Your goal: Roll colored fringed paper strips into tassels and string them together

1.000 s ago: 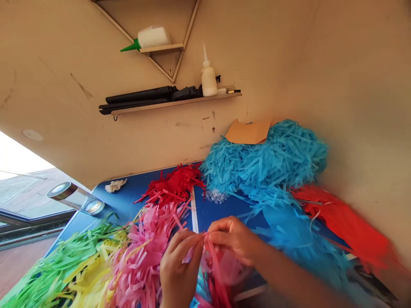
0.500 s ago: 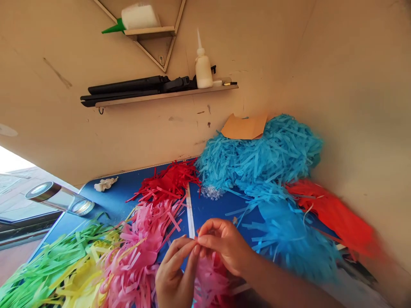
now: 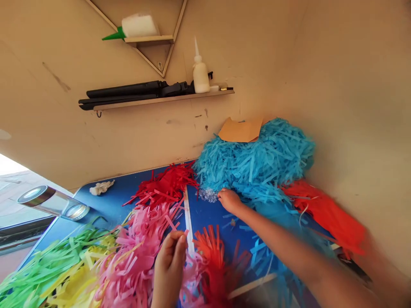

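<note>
My right hand reaches forward across the blue table, fingers curled down on a small clear glittery heap at the foot of the big blue shredded-paper pile. My left hand stays near me, its fingers pinched on a bunch of pink and red paper fringe that fans out on the table. Whether the right hand holds anything is hidden.
Red strips, pink strips, yellow and green strips lie to the left. An orange-red bundle lies by the right wall. A glass jar lies on its side. A wall shelf carries a glue bottle.
My right hand let go of the fringe and moved forward to the clear heap. The left hand keeps the fringe, which now lies fanned on the table.
</note>
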`<state>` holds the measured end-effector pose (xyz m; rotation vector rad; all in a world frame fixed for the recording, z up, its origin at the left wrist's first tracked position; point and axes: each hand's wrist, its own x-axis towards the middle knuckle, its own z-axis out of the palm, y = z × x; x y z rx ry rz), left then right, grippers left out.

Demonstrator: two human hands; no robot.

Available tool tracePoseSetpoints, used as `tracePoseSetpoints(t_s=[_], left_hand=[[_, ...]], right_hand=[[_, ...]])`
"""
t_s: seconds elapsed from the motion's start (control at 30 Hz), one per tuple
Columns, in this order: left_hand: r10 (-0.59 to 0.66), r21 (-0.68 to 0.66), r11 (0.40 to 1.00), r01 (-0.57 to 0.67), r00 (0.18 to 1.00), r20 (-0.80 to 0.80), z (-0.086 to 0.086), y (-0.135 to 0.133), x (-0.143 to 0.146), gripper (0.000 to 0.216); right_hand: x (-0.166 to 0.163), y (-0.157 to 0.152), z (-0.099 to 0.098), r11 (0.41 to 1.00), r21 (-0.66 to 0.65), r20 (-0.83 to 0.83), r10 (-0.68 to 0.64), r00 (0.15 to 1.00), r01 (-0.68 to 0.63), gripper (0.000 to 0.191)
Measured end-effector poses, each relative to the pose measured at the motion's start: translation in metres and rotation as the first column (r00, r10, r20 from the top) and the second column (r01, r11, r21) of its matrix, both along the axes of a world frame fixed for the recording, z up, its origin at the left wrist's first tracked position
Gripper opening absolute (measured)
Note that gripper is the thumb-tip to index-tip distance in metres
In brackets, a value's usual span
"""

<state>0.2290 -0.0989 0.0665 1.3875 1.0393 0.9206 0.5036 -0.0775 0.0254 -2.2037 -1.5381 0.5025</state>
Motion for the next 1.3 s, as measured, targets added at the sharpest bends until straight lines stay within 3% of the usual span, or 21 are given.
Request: tracePoseSetpoints(t_s=[0.17, 0.23, 0.3, 0.37, 0.43, 0.5, 0.63, 0.9, 1.3], left_hand=[[-0.092, -0.063, 0.994, 0.088, 0.994, -0.065, -0.004, 0.003, 0.014, 0.047], [-0.111, -0.04, 0.993, 0.108, 0.99, -0.087, -0.002, 0.001, 0.016, 0.045], [-0.103, 0.0, 0.995, 0.103, 0.99, -0.101, 0.001, -0.003, 0.019, 0.041], [-0.107, 0.047, 0.992, 0.113, 0.987, -0.119, 0.004, -0.006, 0.022, 0.037], [-0.13, 0.088, 0.986, 0.144, 0.981, -0.142, 0.005, -0.009, 0.025, 0.032], [-0.151, 0.113, 0.979, 0.171, 0.974, -0.169, 0.005, -0.01, 0.027, 0.03], [-0.184, 0.141, 0.965, 0.22, 0.956, -0.23, 0.005, -0.013, 0.028, 0.026], [-0.203, 0.224, 0.937, 0.268, 0.94, -0.275, 0.007, -0.015, 0.028, 0.023], [-0.194, 0.318, 0.899, 0.299, 0.926, -0.322, 0.011, -0.015, 0.026, 0.021]], right_hand=[[-0.032, -0.032, 0.032, 0.994, 0.074, -0.068, 0.086, 0.994, -0.081, 0.013], [-0.053, -0.054, 0.042, 0.974, 0.193, -0.239, 0.167, 0.956, -0.122, 0.011], [-0.073, -0.074, 0.045, 0.942, 0.331, -0.547, 0.234, 0.804, -0.049, 0.009], [-0.089, -0.089, 0.042, 0.921, 0.375, -0.787, 0.258, 0.56, 0.102, 0.01], [-0.097, -0.097, 0.036, 0.916, 0.347, -0.884, 0.248, 0.397, 0.2, 0.014], [-0.1, -0.101, 0.032, 0.913, 0.325, -0.912, 0.233, 0.338, 0.247, 0.017], [-0.098, -0.103, 0.027, 0.898, 0.309, -0.917, 0.194, 0.347, 0.314, 0.018], [-0.097, -0.107, 0.026, 0.861, 0.356, -0.856, 0.145, 0.497, 0.362, 0.014], [-0.096, -0.108, 0.026, 0.875, 0.34, -0.846, 0.124, 0.518, 0.345, 0.015]])
